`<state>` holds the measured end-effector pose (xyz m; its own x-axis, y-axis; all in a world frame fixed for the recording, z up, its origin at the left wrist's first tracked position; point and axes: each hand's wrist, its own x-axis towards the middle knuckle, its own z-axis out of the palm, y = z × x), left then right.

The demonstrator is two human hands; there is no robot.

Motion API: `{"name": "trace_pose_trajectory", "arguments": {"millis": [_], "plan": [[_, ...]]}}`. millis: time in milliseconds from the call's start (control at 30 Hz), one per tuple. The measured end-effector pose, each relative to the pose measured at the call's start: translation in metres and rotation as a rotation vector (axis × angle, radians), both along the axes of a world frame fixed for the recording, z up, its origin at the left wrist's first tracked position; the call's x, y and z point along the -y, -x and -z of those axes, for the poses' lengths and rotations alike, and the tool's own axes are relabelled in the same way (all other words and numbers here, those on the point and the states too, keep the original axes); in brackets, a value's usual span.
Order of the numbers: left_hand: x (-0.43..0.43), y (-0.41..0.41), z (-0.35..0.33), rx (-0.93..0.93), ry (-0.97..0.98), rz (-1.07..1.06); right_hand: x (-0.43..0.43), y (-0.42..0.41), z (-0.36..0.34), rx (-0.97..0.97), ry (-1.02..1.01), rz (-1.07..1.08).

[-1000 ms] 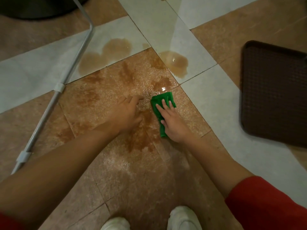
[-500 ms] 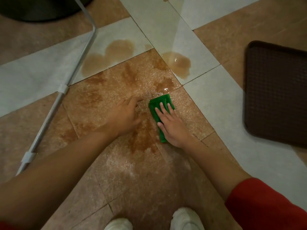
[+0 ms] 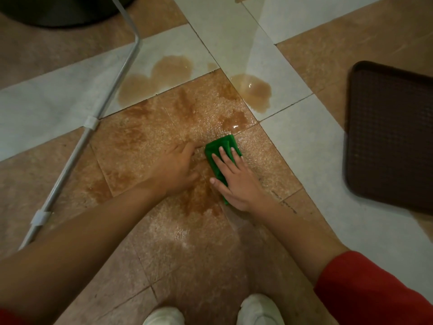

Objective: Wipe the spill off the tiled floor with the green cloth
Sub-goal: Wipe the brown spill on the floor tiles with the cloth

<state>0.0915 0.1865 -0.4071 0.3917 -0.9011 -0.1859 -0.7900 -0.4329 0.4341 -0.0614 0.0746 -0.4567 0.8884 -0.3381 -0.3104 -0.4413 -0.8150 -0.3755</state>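
Note:
A brown liquid spill [image 3: 187, 109] spreads over the orange tile and onto two pale tiles, with separate puddles at the far left [image 3: 157, 78] and far right [image 3: 254, 91]. The folded green cloth [image 3: 221, 146] lies flat on the wet orange tile. My right hand [image 3: 236, 181] presses down on it with fingers spread, covering its near half. My left hand [image 3: 174, 167] rests flat on the wet tile just left of the cloth, fingers pointing toward it, holding nothing.
A dark brown textured tray [image 3: 391, 134] lies on the floor at the right. A thin white metal rod [image 3: 77, 146] with clips runs diagonally at the left. A dark round object [image 3: 58, 10] sits at the top left. My white shoes [image 3: 257, 310] show at the bottom.
My right hand and the cloth slid a little toward me and back over the same wet spot. My left hand stayed planted on the tile.

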Motion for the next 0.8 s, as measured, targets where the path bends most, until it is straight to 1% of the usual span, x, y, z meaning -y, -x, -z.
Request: {"name": "trace_pose_trajectory", "arguments": {"millis": [100, 267, 333, 433, 500, 667, 733, 800], "plan": [[0.002, 0.0, 0.001, 0.02, -0.015, 0.002, -0.002, -0.008, -0.003, -0.006, -0.002, -0.018], [0.001, -0.002, 0.001, -0.001, -0.004, -0.007, -0.002, 0.016, -0.001, 0.012, 0.017, -0.206], [-0.005, -0.006, 0.003, -0.009, -0.001, -0.032, 0.0, 0.014, 0.0, 0.008, 0.012, -0.164], [-0.01, -0.012, 0.003, 0.006, -0.028, -0.057, -0.005, -0.007, -0.002, -0.016, -0.019, -0.009], [-0.01, -0.014, 0.002, 0.01, -0.023, -0.072, -0.008, -0.018, -0.004, -0.022, -0.03, 0.008], [-0.005, -0.01, -0.001, -0.023, 0.004, -0.057, -0.015, 0.008, -0.002, -0.015, 0.013, -0.243], [-0.006, -0.011, -0.001, -0.029, -0.005, -0.051, -0.013, 0.02, 0.002, -0.012, 0.015, -0.26], [-0.007, -0.01, 0.001, -0.022, -0.019, -0.047, -0.009, 0.021, 0.003, -0.005, 0.015, -0.224]]}}
